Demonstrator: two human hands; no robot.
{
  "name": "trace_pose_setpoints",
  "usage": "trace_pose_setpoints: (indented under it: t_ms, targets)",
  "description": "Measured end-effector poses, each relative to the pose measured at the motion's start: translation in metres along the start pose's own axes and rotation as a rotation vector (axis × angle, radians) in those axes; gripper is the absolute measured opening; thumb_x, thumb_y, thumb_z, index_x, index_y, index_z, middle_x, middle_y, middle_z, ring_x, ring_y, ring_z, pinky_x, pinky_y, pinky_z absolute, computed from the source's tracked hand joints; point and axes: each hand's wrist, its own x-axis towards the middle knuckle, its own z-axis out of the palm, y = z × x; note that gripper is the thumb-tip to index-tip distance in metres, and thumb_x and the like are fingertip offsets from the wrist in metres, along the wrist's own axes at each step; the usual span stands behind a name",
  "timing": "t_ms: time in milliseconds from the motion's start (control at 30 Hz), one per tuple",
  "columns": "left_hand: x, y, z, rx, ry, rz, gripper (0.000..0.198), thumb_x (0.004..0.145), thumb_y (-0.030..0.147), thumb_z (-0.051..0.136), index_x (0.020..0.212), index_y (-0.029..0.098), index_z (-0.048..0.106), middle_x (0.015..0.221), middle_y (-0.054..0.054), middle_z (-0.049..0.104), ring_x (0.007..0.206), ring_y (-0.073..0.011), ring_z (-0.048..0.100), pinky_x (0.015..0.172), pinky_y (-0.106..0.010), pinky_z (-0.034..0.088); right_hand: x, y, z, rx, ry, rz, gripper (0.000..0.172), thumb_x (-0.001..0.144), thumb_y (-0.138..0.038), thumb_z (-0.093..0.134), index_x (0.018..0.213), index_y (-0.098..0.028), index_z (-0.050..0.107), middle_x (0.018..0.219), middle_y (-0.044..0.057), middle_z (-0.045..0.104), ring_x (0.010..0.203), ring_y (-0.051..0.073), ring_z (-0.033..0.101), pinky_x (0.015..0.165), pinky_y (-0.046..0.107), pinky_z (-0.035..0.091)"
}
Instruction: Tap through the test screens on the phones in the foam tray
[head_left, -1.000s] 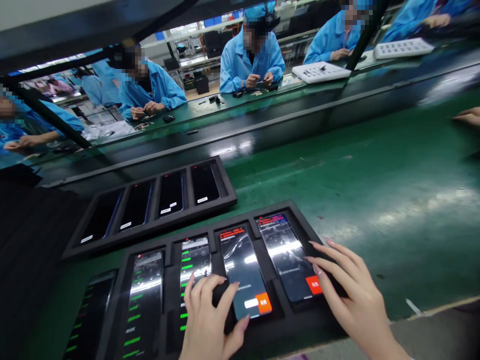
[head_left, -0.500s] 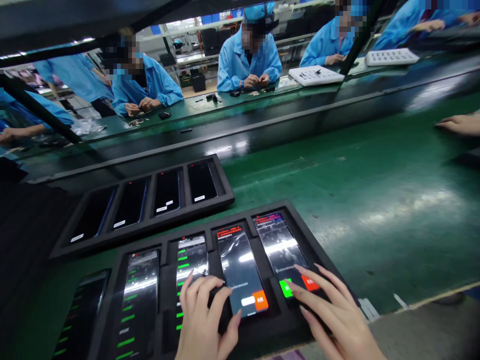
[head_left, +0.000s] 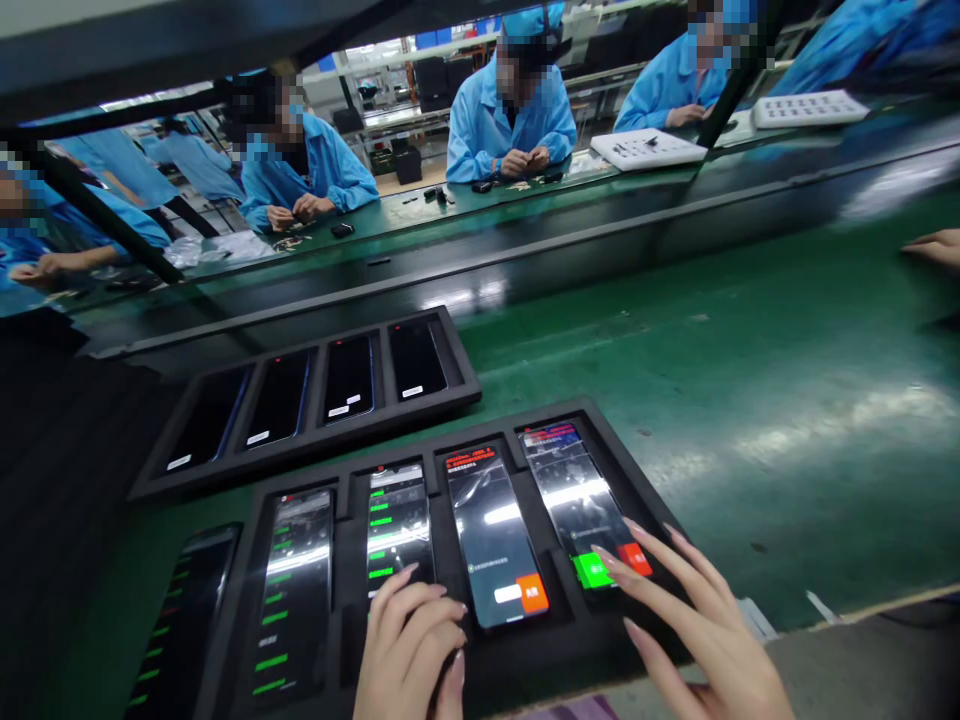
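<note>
A black foam tray (head_left: pixel 442 545) holds several smartphones in slots. My right hand (head_left: pixel 705 620) is open, its fingers spread over the lower part of the rightmost smartphone (head_left: pixel 566 490); one fingertip is at the green button on that screen. Left of it lies a smartphone (head_left: pixel 491 535) with red text, a white button and an orange button. My left hand (head_left: pixel 412 645) hovers open with bent fingers over the lower end of a smartphone (head_left: pixel 397 530) listing green lines. Another such smartphone (head_left: pixel 296 590) lies further left. Neither hand grasps anything.
Behind stands a second foam tray (head_left: pixel 382 415) with dark-screened phones. One more phone (head_left: pixel 184 620) lies at the left. Across the green bench (head_left: pixel 750 400), people in blue coats work near white trays (head_left: pixel 649 150). Another person's hand (head_left: pixel 934 248) reaches in at the right edge.
The view has shifted slightly, so the scene sits further right. My left hand has drawn down a little, away from the white button, with its fingers closer together. My right hand stays over the rightmost phone.
</note>
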Motion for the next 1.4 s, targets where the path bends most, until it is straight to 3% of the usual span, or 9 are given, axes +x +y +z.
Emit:
trace_pose_setpoints:
  t_ms: [200, 433, 700, 1000, 1133, 1267, 1400]
  targets:
    - [-0.005, 0.004, 0.001, 0.006, -0.062, -0.016, 0.023, 0.083, 0.002, 0.047, 0.086, 0.022, 0.057, 0.089, 0.001, 0.074, 0.088, -0.0175, 0.064, 0.093, -0.038, 0.046, -0.002, 0.002, -0.004, 0.006, 0.098, 0.093, 0.024, 0.091, -0.01, 0.051, 0.11, -0.017, 0.063, 0.103, 0.007, 0.067, 0.098, 0.022, 0.061, 0.09, 0.035, 0.05]
    - [-0.004, 0.007, 0.004, 0.059, -0.072, -0.007, 0.019, 0.085, 0.005, 0.048, 0.089, 0.021, 0.058, 0.09, 0.0, 0.074, 0.085, -0.0182, 0.064, 0.084, -0.036, 0.047, -0.004, 0.003, -0.003, 0.035, 0.148, 0.099, 0.021, 0.089, -0.005, 0.051, 0.103, -0.016, 0.062, 0.091, 0.006, 0.067, 0.088, 0.022, 0.059, 0.08, 0.033, 0.049]
    - [-0.005, 0.005, 0.005, 0.067, -0.066, -0.015, 0.018, 0.085, 0.007, 0.05, 0.091, 0.02, 0.06, 0.091, 0.001, 0.074, 0.084, -0.0172, 0.064, 0.084, -0.035, 0.047, 0.004, -0.005, -0.003, 0.084, 0.197, 0.14, 0.017, 0.087, -0.003, 0.052, 0.089, -0.019, 0.059, 0.073, 0.002, 0.061, 0.063, 0.017, 0.058, 0.059, 0.031, 0.047]
    - [-0.006, 0.001, 0.006, 0.133, -0.102, 0.046, 0.019, 0.086, 0.01, 0.048, 0.094, 0.022, 0.06, 0.097, 0.004, 0.076, 0.086, -0.0177, 0.066, 0.086, -0.036, 0.044, 0.009, -0.003, 0.0, 0.059, 0.194, 0.132, 0.018, 0.087, -0.002, 0.052, 0.089, -0.019, 0.059, 0.071, 0.002, 0.06, 0.059, 0.017, 0.058, 0.058, 0.031, 0.046]
    - [-0.006, -0.005, 0.012, 0.14, -0.09, 0.125, 0.015, 0.088, 0.015, 0.047, 0.092, 0.021, 0.061, 0.107, 0.002, 0.076, 0.104, -0.0192, 0.066, 0.089, -0.035, 0.042, 0.012, -0.004, 0.0, 0.064, 0.199, 0.142, 0.02, 0.087, -0.002, 0.052, 0.089, -0.021, 0.059, 0.069, 0.001, 0.059, 0.058, 0.017, 0.057, 0.056, 0.031, 0.046]
    - [-0.007, -0.012, 0.019, 0.154, -0.073, 0.252, 0.018, 0.091, 0.024, 0.043, 0.088, 0.02, 0.061, 0.112, 0.0, 0.074, 0.124, -0.0223, 0.057, 0.107, -0.037, 0.035, 0.011, -0.002, 0.002, 0.081, 0.191, 0.144, 0.017, 0.087, -0.002, 0.053, 0.088, -0.019, 0.06, 0.071, 0.002, 0.059, 0.06, 0.017, 0.057, 0.058, 0.03, 0.047]
    - [-0.007, -0.012, 0.02, 0.179, -0.093, 0.205, 0.018, 0.091, 0.024, 0.042, 0.089, 0.021, 0.06, 0.104, -0.001, 0.076, 0.121, -0.0198, 0.059, 0.105, -0.034, 0.036, 0.009, -0.002, 0.003, 0.075, 0.2, 0.13, 0.018, 0.086, 0.0, 0.053, 0.088, -0.017, 0.059, 0.071, 0.002, 0.058, 0.061, 0.016, 0.056, 0.06, 0.03, 0.046]
